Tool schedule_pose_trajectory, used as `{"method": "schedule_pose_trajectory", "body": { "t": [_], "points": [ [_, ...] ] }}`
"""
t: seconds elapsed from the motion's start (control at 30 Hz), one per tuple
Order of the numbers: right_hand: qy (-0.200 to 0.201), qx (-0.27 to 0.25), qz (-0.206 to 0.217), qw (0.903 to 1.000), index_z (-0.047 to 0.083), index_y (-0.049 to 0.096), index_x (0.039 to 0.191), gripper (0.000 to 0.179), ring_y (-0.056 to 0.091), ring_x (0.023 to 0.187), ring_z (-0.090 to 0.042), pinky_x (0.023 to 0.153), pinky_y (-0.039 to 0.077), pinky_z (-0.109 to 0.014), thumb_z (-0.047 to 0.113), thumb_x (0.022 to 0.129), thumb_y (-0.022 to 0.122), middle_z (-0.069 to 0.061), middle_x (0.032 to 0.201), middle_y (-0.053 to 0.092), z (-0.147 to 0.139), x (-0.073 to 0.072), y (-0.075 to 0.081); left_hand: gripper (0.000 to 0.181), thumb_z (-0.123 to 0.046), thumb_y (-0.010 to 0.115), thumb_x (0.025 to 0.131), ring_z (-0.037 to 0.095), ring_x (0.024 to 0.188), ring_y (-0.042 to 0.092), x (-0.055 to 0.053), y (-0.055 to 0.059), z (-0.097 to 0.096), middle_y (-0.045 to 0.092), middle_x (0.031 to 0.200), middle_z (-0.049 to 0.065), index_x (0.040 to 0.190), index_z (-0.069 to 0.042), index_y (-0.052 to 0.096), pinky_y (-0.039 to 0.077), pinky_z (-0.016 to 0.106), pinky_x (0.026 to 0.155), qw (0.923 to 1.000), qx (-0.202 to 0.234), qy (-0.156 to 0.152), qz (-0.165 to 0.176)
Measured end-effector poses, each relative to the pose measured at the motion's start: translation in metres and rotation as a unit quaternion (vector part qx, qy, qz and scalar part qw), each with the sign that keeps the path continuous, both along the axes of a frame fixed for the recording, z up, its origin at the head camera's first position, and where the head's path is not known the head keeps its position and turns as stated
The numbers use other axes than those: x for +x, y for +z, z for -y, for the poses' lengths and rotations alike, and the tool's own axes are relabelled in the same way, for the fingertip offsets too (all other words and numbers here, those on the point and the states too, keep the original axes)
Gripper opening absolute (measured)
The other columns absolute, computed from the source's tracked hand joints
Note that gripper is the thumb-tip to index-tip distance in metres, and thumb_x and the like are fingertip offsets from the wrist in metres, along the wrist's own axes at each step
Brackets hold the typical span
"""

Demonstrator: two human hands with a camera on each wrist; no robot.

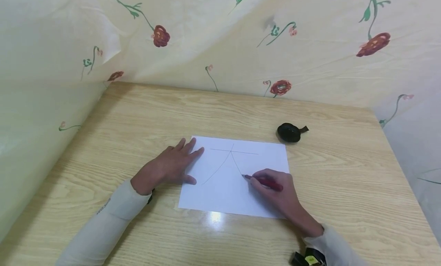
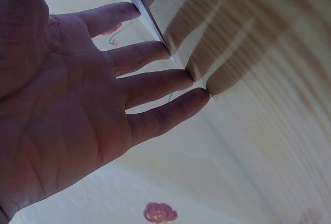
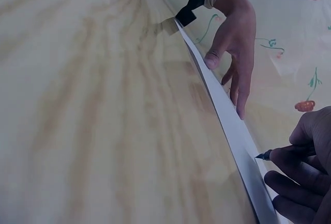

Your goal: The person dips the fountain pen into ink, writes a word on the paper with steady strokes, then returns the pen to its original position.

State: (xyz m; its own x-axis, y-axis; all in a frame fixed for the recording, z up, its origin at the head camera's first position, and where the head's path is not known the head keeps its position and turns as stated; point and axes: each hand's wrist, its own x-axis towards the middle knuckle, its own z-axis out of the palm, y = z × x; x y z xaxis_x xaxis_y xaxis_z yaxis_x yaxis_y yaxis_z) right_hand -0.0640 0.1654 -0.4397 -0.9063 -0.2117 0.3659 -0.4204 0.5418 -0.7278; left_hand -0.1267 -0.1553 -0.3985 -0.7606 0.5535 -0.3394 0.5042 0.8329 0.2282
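Note:
A white sheet of paper lies on the wooden table, bearing thin drawn lines: a near-level stroke crossed by a short one, with two long strokes spreading below. My right hand pinches a dark red pen, its tip on the lower end of the right-hand stroke. In the right wrist view the pen's dark point meets the paper. My left hand has its fingers spread, the fingertips and thumb resting at the paper's left edge. From the left wrist view the palm and straight fingers show.
A round black object with a short tab sits beyond the paper's upper right corner. Cream cloth with painted flowers hangs around the back and sides of the table. Each wrist carries a dark strap-on device.

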Motion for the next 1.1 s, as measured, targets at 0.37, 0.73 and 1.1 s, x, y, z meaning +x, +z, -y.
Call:
{"method": "schedule_pose_trajectory", "body": {
  "t": [0.37, 0.73, 1.1],
  "points": [
    [0.001, -0.018, 0.012, 0.9998, 0.013, 0.078, 0.086, 0.02, 0.068, 0.073, -0.007, 0.069, 0.051, -0.014, -0.004, 0.076, 0.081, 0.006, 0.082, 0.075, -0.007, 0.013, 0.003, 0.098, -0.049, 0.077, 0.084, 0.047, 0.148, 0.011, -0.002, 0.0, 0.001, 0.01, 0.164, 0.022, 0.159, -0.013, 0.025, 0.031, 0.059, 0.109, 0.9999, -0.009, -0.003, -0.006],
    [0.001, -0.008, 0.021, 0.9997, 0.014, 0.078, 0.089, 0.019, 0.068, 0.073, -0.006, 0.068, 0.051, -0.013, 0.0, 0.077, 0.082, 0.005, 0.083, 0.075, -0.012, 0.02, 0.004, 0.098, -0.049, 0.077, 0.084, 0.047, 0.148, 0.012, -0.002, 0.0, 0.0, 0.011, 0.164, 0.022, 0.159, -0.013, 0.026, 0.031, 0.059, 0.109, 0.9999, -0.004, -0.005, -0.009],
    [-0.024, 0.0, 0.029, 0.9993, 0.016, 0.078, 0.087, 0.021, 0.066, 0.07, -0.004, 0.064, 0.05, -0.013, -0.001, 0.075, 0.083, 0.007, 0.081, 0.075, -0.019, 0.031, 0.002, 0.098, -0.048, 0.077, 0.084, 0.047, 0.148, 0.009, -0.002, -0.001, 0.0, 0.009, 0.164, 0.022, 0.159, -0.012, 0.024, 0.028, 0.059, 0.111, 1.0, -0.004, -0.002, 0.001]
  ]
}}
